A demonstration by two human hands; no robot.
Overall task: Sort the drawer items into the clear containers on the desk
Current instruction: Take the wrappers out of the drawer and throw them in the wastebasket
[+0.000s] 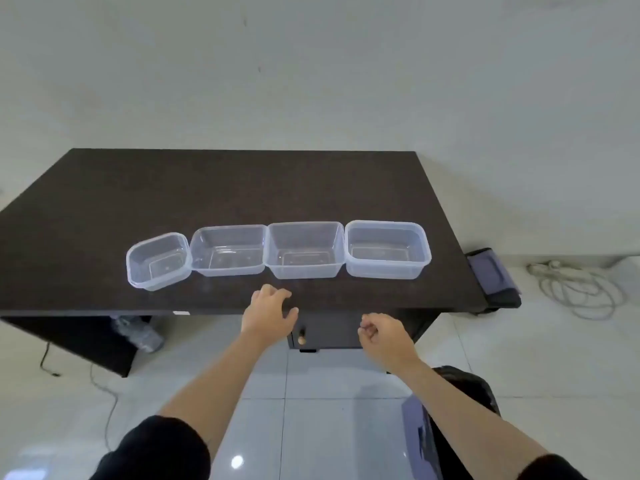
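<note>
Several clear plastic containers stand in a row near the front of the dark desk: a small one at the left, then two middle ones, and one at the right. All look empty. Under the desk's front edge is a dark drawer unit with a small round knob; the drawer is closed. My left hand hovers over the desk's front edge with loosely curled fingers, holding nothing. My right hand hangs in front of the drawer, fingers curled, nothing visible in it.
A dark bin with a purple lid stands right of the desk, and white cable coils on the floor beyond it. Another black bin with a purple lid sits close below my right arm. A crumpled plastic bottle lies under the desk at left.
</note>
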